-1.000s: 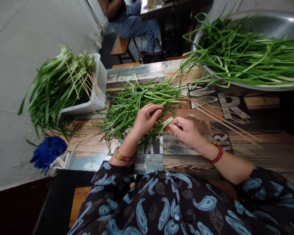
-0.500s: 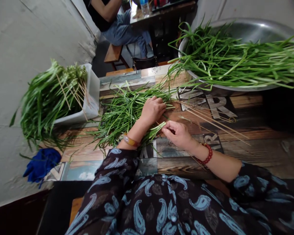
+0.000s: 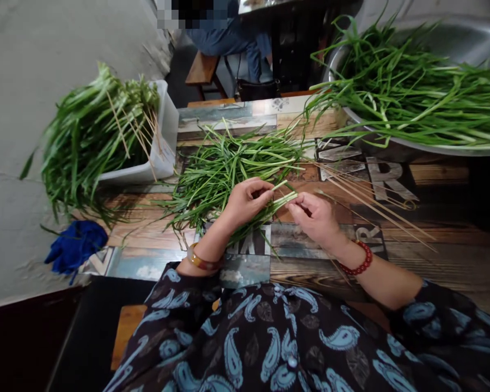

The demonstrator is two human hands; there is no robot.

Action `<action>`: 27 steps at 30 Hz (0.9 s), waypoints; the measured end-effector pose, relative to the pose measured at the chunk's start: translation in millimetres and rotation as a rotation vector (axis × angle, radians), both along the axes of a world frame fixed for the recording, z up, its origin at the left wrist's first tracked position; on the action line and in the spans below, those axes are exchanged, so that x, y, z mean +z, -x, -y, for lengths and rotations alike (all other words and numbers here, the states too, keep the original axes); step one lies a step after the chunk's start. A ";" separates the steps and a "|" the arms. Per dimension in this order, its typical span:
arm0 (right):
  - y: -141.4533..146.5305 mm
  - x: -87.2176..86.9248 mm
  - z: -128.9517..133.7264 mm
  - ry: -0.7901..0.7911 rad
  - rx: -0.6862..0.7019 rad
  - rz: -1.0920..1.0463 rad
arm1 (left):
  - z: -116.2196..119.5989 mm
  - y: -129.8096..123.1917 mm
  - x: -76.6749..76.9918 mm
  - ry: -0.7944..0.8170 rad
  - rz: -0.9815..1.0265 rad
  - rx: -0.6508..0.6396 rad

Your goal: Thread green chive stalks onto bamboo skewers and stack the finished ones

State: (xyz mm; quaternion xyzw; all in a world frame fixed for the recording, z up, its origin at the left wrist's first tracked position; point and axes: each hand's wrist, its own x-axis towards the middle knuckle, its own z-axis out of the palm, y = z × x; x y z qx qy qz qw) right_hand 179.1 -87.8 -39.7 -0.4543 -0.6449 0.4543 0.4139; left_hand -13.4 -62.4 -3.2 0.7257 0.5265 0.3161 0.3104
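Observation:
My left hand (image 3: 248,202) is closed on a garlic chive, whose pale stem end pokes out past the thumb. Just to its right, my right hand (image 3: 315,216) pinches the white ends of a small bunch of garlic chives (image 3: 283,201). A thin stick seems to run by those stem ends, but the fingers partly hide it. Behind my hands a loose pile of green chives (image 3: 216,163) lies on the table. Several bamboo skewers (image 3: 375,207) lie spread on the tabletop, right of the pile.
At the left stands a white plastic tub (image 3: 168,130) heaped with chives, skewers poking out. A blue glove or cloth (image 3: 77,245) lies before it. A large metal basin (image 3: 469,46) full of chives is at the right. Beyond the table (image 3: 228,128), a person sits on a bench (image 3: 202,69).
My left hand has drawn back from the pile towards me and now has a chive in it. My right hand still pinches the small bunch. The view has shifted slightly.

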 end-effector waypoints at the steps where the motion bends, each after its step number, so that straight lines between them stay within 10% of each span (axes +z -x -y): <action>1: 0.0 0.2 -0.4 0.006 0.003 -0.003 | 1.3 -1.6 0.3 0.014 0.031 -0.002; 27: -0.7 9.4 -0.4 0.028 0.016 0.050 | 7.3 -11.9 -3.8 0.046 0.199 0.114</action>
